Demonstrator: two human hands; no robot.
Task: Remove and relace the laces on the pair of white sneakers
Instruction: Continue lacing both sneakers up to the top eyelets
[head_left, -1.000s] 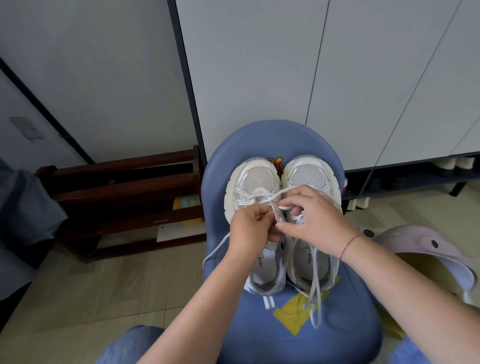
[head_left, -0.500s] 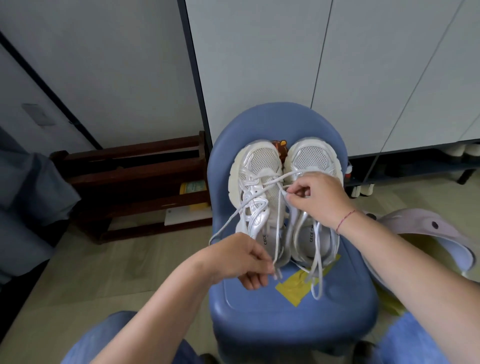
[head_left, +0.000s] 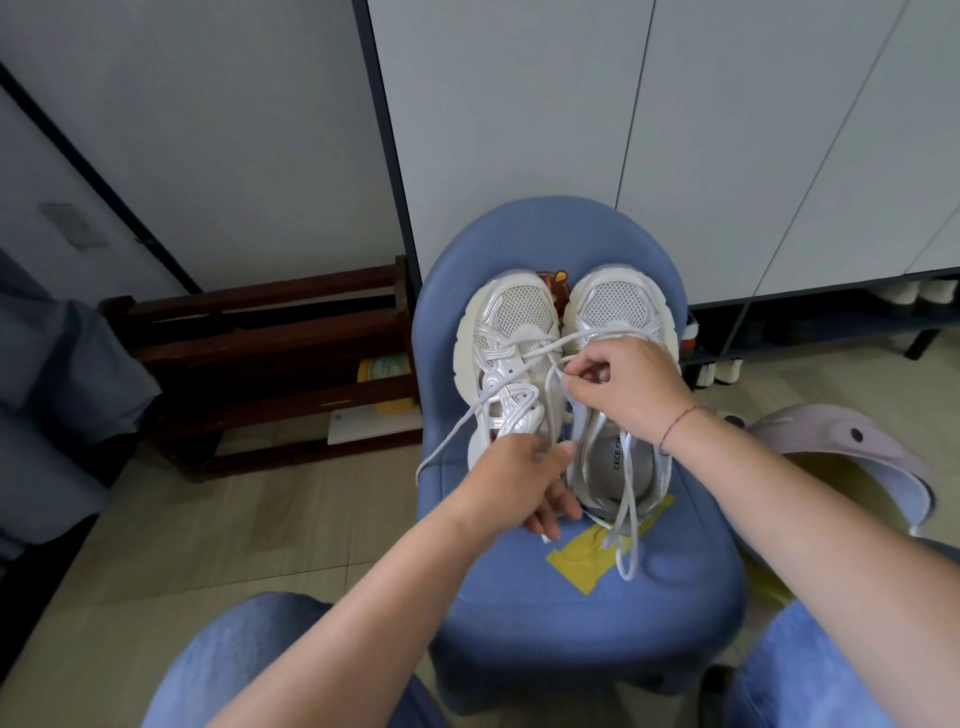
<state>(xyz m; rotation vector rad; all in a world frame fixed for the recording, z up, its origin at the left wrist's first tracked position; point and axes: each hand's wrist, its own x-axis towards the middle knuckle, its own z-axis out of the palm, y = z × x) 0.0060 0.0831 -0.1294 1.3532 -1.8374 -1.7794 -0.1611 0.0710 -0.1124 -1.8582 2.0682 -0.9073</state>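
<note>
Both hands are on the left shoe (head_left: 511, 322) now. It stands on the blue chair (head_left: 519, 613) with the right shoe (head_left: 618, 301) just beside it. Both toes point away from the person and both heels point back toward the wrists, so each shoe's long axis runs straight out ahead of the hands.

The left hand (head_left: 522, 483) sits at the heel end, the nearer of the two hands, with its fingers curled round a strand of lace (head_left: 561, 344). A white tip pokes out below the fist. The right hand (head_left: 631, 384) is farther out, over the gap between the shoes and partly covering the right shoe's mouth. Its thumb and forefinger pinch the same lace at the left shoe's eyelet rows. A thin run of lace stretches between the two hands along the shoe's length, and another strand swings out wide of the left hand.

Here's the hinge, as I read it. The eyelets lie just beyond the left hand and just inside the right hand's pinch, stacked along that heel-to-toe line. The next pull or feed would have to run along that axis, not across it.

The right shoe's loose laces (head_left: 626, 540) trail back past the right wrist onto the seat, near enough to get tangled in.
</note>
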